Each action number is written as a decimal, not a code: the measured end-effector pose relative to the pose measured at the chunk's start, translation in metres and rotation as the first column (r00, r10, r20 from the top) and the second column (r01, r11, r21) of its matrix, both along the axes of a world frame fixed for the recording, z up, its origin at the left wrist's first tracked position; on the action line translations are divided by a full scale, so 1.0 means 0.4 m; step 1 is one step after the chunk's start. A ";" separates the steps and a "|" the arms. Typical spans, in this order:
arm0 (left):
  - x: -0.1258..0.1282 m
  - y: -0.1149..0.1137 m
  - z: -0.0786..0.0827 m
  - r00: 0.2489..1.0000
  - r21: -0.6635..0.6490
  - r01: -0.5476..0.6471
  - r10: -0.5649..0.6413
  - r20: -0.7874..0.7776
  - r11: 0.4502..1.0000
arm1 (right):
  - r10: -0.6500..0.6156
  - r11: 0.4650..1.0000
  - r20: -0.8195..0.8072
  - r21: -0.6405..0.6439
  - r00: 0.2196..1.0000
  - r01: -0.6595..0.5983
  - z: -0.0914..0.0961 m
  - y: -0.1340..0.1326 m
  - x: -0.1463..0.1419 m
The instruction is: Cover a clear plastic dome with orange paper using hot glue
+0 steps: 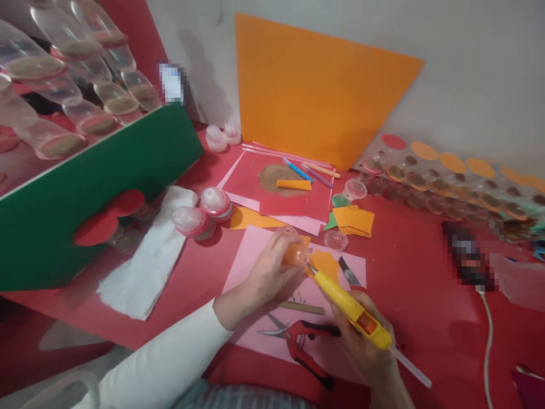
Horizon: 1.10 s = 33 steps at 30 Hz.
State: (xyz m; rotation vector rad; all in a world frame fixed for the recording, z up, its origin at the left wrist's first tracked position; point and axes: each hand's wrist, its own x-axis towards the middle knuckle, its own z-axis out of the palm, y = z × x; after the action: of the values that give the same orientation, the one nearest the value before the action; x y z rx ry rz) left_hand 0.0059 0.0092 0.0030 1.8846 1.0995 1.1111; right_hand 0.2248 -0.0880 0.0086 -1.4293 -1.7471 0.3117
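Note:
My left hand (266, 271) has its fingers closed round a small clear plastic dome (300, 255), with orange paper against it. My right hand (368, 346) grips a yellow glue gun (347, 301), a clear glue stick (412, 366) jutting from its rear. The gun's nozzle points up and left, close to the dome; whether they touch I cannot tell. Beneath both hands lies a pink sheet (238, 267) bearing an orange paper scrap (326, 264), a cutter knife (349, 272), a thin brown stick (302, 308) and red-handled pruning shears (300, 341).
Two clear domes with pink rims (193, 221) stand left beside folded white tissue (145, 267). Farther left is a green panel (93, 199). Orange squares (353, 220) and a loose clear dome (336, 241) lie behind my hands. A cable (489, 341) runs along the right.

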 end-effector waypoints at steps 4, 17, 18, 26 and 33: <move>0.001 0.001 0.000 1.000 -0.008 0.002 -0.002 -0.003 1.000 | -0.013 1.000 -0.011 0.009 1.000 0.013 0.002 0.001 0.001; 0.003 -0.002 0.007 1.000 -0.014 0.003 -0.003 0.009 1.000 | -0.069 0.996 0.012 -0.046 0.998 0.070 -0.007 -0.002 0.003; 0.003 -0.002 0.008 1.000 -0.018 0.003 -0.003 0.008 1.000 | -0.071 0.996 0.003 -0.053 0.997 0.071 -0.006 -0.002 0.004; 0.002 -0.003 0.015 1.000 -0.026 0.009 -0.009 0.016 1.000 | -0.049 0.996 -0.014 -0.082 0.999 0.048 -0.005 -0.002 0.007; 0.001 -0.003 0.017 1.000 -0.037 0.011 -0.011 0.003 0.999 | -0.082 0.995 0.012 -0.050 0.997 0.083 -0.018 -0.005 0.008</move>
State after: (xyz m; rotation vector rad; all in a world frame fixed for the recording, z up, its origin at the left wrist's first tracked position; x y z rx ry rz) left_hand 0.0064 0.0079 0.0098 1.8579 1.1001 1.0795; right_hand 0.2280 -0.0901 0.0014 -1.5374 -1.6936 0.3066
